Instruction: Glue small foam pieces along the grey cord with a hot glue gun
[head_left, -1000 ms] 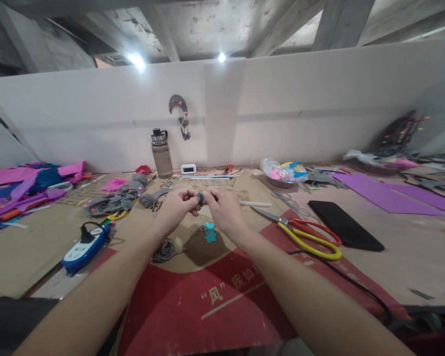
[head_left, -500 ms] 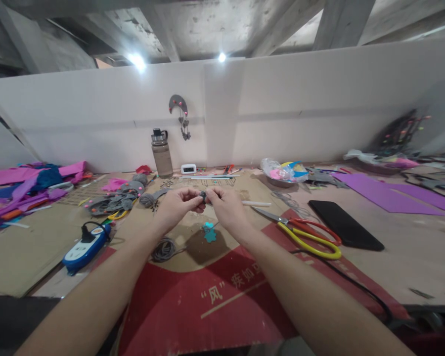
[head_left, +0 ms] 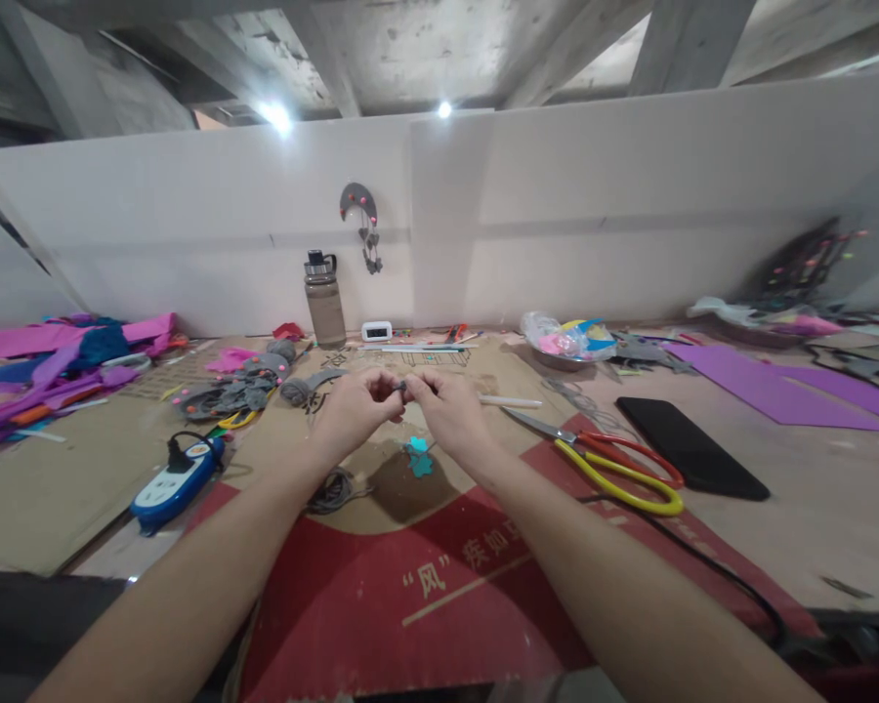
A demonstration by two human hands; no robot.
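Pinching a small dark grey piece [head_left: 399,390] between the fingertips of both hands, above the cardboard-covered table [head_left: 813,508]. Left hand [head_left: 353,412] curled, thumb and forefinger closed narrow on the piece's left side; right hand [head_left: 450,408] likewise closed narrow on its right side, knuckles up. Held in the gap where the two thumbs meet, mostly hidden by the fingers, shape too small to tell. Lying on the table just below the hands: a teal cut-out [head_left: 418,457], and near the left wrist a coil of grey cord [head_left: 331,490]. Resting to the right, apart from the hands: scissors with yellow and red handles [head_left: 607,464], then a black phone [head_left: 690,447]. Sitting well to the left: a blue and white power strip [head_left: 176,472].
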